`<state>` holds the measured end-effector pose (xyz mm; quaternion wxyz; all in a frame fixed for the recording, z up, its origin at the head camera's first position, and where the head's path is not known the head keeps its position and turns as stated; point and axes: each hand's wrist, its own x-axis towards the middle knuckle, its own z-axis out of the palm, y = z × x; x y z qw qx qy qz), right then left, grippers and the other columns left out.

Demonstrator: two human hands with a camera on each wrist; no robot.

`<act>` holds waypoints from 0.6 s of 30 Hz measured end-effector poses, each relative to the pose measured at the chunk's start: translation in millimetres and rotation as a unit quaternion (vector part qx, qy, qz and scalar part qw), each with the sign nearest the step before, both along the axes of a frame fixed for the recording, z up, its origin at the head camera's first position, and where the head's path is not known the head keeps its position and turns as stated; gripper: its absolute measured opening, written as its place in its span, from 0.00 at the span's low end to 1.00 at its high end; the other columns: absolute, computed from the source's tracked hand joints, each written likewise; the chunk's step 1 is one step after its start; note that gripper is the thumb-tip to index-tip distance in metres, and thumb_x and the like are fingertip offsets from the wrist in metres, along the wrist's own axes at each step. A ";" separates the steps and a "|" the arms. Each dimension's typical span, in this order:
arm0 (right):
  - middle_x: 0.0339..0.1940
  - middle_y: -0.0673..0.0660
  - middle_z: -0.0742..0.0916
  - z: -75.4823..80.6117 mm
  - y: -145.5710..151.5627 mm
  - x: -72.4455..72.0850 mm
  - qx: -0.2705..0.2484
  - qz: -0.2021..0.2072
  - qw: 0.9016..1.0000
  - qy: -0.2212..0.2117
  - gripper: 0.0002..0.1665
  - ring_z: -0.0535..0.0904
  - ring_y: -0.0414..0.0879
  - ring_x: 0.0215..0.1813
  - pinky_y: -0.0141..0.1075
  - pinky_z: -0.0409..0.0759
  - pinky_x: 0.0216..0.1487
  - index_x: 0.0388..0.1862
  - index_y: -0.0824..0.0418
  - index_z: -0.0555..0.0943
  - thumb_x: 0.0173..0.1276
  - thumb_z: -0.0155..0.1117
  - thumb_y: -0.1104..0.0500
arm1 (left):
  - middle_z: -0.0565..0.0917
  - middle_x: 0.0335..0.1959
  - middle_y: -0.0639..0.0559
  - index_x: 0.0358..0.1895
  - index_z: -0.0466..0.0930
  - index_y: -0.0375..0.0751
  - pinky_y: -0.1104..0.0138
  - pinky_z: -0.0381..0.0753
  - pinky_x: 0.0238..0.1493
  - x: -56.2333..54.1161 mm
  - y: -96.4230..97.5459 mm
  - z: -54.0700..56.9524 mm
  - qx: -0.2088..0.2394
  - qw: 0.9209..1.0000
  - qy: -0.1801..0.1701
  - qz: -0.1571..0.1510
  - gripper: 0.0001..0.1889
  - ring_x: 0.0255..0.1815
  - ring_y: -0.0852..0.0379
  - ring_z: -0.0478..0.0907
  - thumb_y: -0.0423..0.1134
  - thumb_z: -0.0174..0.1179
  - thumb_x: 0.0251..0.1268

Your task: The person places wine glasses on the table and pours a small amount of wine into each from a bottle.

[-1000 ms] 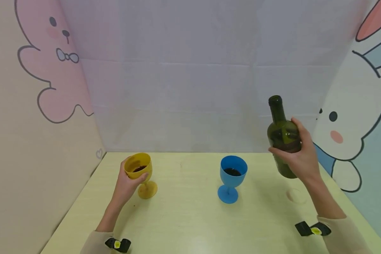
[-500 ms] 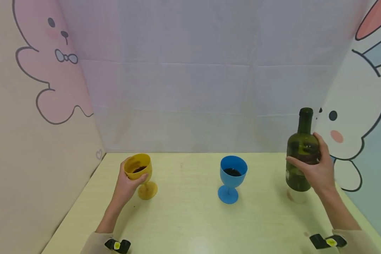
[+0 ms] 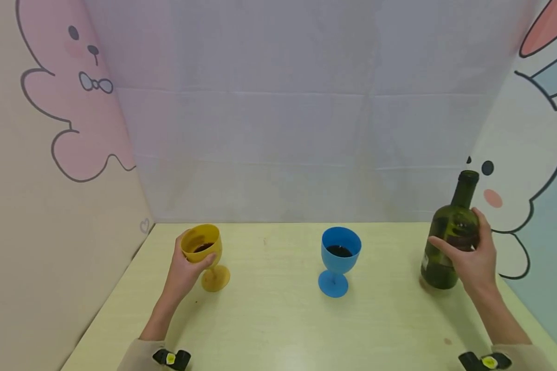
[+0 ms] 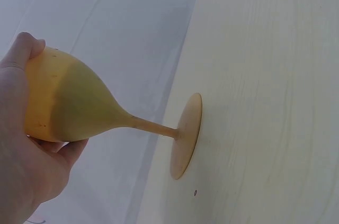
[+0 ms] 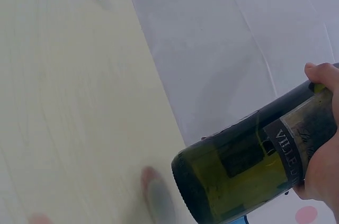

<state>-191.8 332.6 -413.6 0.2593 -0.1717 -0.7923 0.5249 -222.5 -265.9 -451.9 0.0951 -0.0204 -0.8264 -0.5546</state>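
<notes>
My left hand holds a yellow goblet round its bowl, with dark liquid inside. In the left wrist view the fingers and thumb wrap the bowl, while the stem and round foot are bare. Whether that foot touches the table, I cannot tell. At the right, my right hand grips a green glass wine bottle round its body. The bottle leans a little, neck up and to the right. Its base shows just above the table in the right wrist view, where part of a dark label is visible.
A blue goblet with dark liquid stands upright on the pale table between the hands. A reddish stain marks the tabletop near the bottle's base. A light cloth wall rises behind; patterned walls flank both sides.
My right hand has carried the bottle rightward and down, from well above the table to close over it. The left hand with the yellow goblet and the blue goblet have stayed put.
</notes>
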 end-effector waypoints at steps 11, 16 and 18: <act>0.58 0.38 0.73 -11.5 3.1 4.5 -0.034 -0.019 0.999 0.018 0.59 0.70 0.33 0.54 0.15 0.69 0.46 0.75 0.33 0.56 0.53 0.79 0.64 | 0.69 0.64 0.42 0.76 0.49 0.46 0.76 0.74 0.50 -0.7 0.3 -1.0 0.001 1.000 0.002 0.000 0.47 0.57 0.51 0.69 0.45 0.71 0.59; 0.54 0.38 0.72 -14.3 6.0 7.7 -0.077 -0.020 0.996 0.028 0.59 0.72 0.33 0.51 0.14 0.70 0.44 0.74 0.36 0.57 0.52 0.79 0.67 | 0.69 0.64 0.42 0.76 0.49 0.47 0.76 0.74 0.50 -1.0 -0.5 -0.8 0.000 1.000 -0.001 0.000 0.47 0.57 0.51 0.69 0.45 0.72 0.59; 0.53 0.37 0.71 -15.5 6.7 9.4 -0.068 -0.025 0.997 0.018 0.59 0.72 0.32 0.49 0.14 0.71 0.43 0.74 0.36 0.55 0.53 0.79 0.66 | 0.69 0.64 0.42 0.76 0.48 0.47 0.76 0.74 0.50 -1.2 -0.6 -0.6 0.000 1.000 -0.002 -0.001 0.47 0.57 0.51 0.69 0.45 0.72 0.59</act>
